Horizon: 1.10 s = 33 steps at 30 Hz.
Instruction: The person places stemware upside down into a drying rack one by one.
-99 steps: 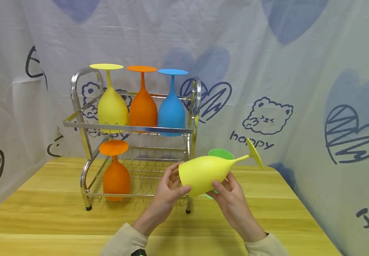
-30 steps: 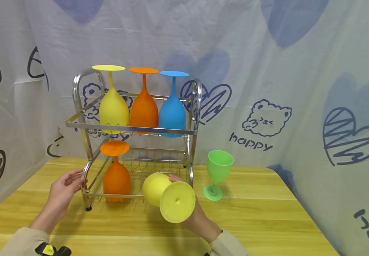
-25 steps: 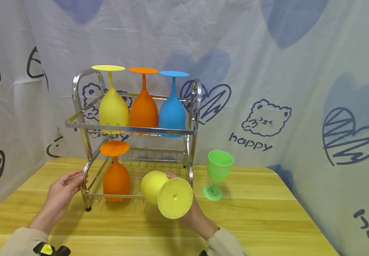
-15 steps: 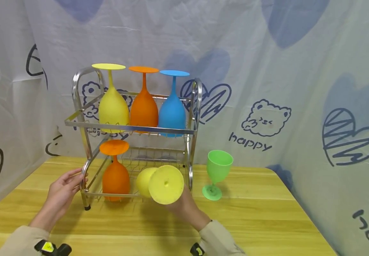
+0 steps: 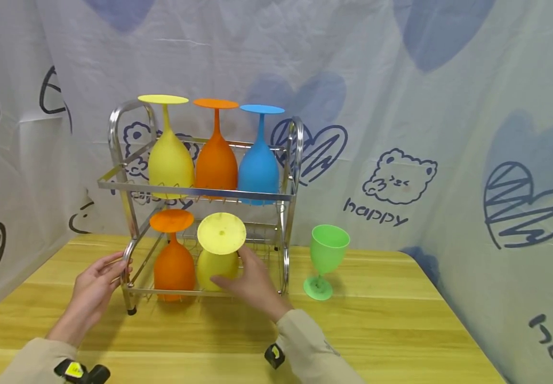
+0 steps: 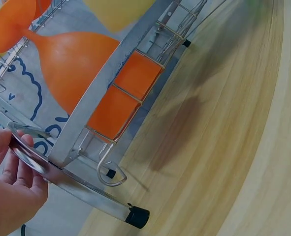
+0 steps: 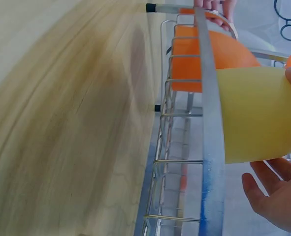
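With its bowl down and foot up, a yellow goblet [image 5: 213,266] is on the lower tier of the metal rack [image 5: 199,191], beside an upside-down orange goblet [image 5: 174,269]. My right hand [image 5: 254,282] holds the yellow goblet's bowl, thumb at the front and fingers on the right. The right wrist view shows that bowl [image 7: 258,113] just behind the front rail, its rim slightly tilted. My left hand [image 5: 93,285] grips the rack's left front leg. In the left wrist view its fingers [image 6: 24,172] wrap the curved tube.
On the upper tier a yellow goblet [image 5: 170,165], an orange goblet [image 5: 216,165] and a blue goblet [image 5: 258,170] stand upside down. A green goblet [image 5: 329,250] stands upright on the wooden table [image 5: 386,320], right of the rack. A patterned cloth [image 5: 353,69] hangs behind.
My right hand has brought the yellow goblet left into the lower tier and turned it from lying sideways to foot up. Earlier both hands held it; my left hand has since moved to the rack leg.
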### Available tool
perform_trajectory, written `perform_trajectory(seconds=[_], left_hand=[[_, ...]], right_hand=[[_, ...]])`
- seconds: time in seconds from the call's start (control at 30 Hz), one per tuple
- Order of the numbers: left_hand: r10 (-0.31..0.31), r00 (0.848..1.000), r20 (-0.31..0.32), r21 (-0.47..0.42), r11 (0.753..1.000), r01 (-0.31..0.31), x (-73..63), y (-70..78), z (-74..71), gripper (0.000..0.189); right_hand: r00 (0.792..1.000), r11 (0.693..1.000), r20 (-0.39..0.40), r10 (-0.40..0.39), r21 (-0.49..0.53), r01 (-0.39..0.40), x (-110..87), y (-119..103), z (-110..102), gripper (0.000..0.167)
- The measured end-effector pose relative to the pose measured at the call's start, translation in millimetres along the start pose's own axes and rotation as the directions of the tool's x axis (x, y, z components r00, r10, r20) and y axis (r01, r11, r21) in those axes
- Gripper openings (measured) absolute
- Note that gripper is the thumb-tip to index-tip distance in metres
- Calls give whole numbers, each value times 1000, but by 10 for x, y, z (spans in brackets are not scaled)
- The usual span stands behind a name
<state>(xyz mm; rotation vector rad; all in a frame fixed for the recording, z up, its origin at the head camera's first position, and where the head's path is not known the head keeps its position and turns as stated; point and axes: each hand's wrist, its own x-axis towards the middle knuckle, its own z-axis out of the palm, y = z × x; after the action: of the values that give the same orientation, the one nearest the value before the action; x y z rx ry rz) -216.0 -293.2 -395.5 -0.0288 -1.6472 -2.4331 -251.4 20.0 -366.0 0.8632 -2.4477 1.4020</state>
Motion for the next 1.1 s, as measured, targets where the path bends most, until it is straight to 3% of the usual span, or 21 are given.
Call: perform_trajectory(seconds=[0.13, 0.23, 0.57, 0.8, 1.1], left_hand=[[2, 1000, -4, -11, 1000, -2, 4, -3, 3, 19], [5, 1000, -9, -1, 1000, -5, 4, -2, 13, 19], [-3, 1000, -20, 6, 1000, 3, -1, -9, 7, 17], [5, 1000, -28, -2, 1000, -5, -7, -5, 12, 16], [6, 1000, -25, -4, 1000, -6, -13, -4, 20, 16]], right_hand=[[992, 992, 38, 118, -52, -116, 73, 12, 52, 76], [986, 987, 59, 155, -50, -152, 121, 32, 85, 77], [968, 976, 145, 205, -105, -191, 187, 103, 156, 78], [966, 976, 172, 191, -133, -170, 204, 169, 187, 79], [948, 962, 211, 238, -186, -200, 136, 123, 121, 91]])
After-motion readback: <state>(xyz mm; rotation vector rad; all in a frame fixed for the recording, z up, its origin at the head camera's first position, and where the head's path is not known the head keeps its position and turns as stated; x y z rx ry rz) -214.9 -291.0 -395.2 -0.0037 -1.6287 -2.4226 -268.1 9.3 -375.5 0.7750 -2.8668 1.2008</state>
